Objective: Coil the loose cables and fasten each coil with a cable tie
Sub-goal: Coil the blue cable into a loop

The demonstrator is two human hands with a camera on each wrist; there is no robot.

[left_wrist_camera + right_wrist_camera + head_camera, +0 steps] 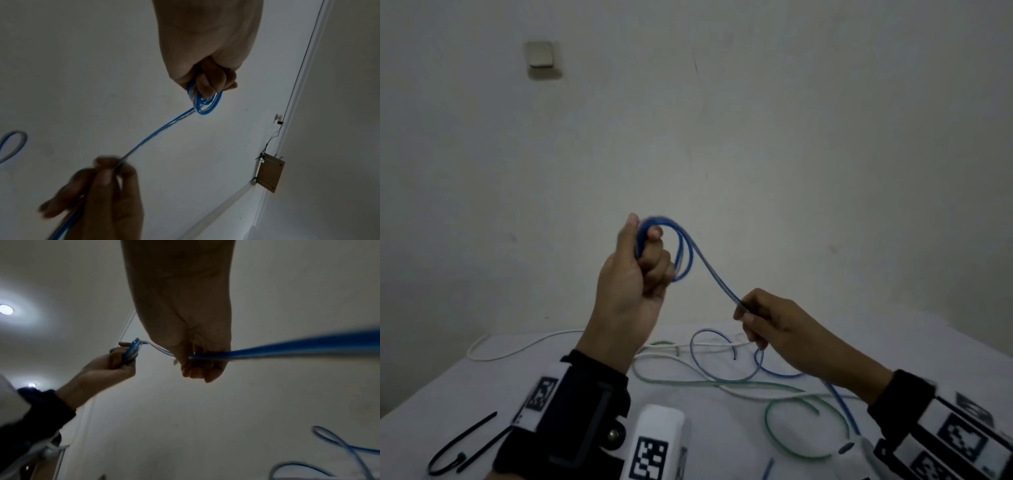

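My left hand [643, 260] is raised above the table and grips a small coil of blue cable [683, 253]; the wrist view shows the loops of that blue cable [207, 104] under my curled fingers [213, 81]. From the coil a strand of the cable runs down to my right hand [760, 318], which pinches it. The right wrist view shows the blue cable [287, 350] passing through my right hand [197, 363]. Its loose tail [722, 356] lies curled on the white table [482, 387].
A white cable [517, 349] and a green cable [774, 425] lie tangled with the blue one on the table. Black cable ties [458, 445] rest at the front left. A wall with a switch plate [540, 54] stands behind.
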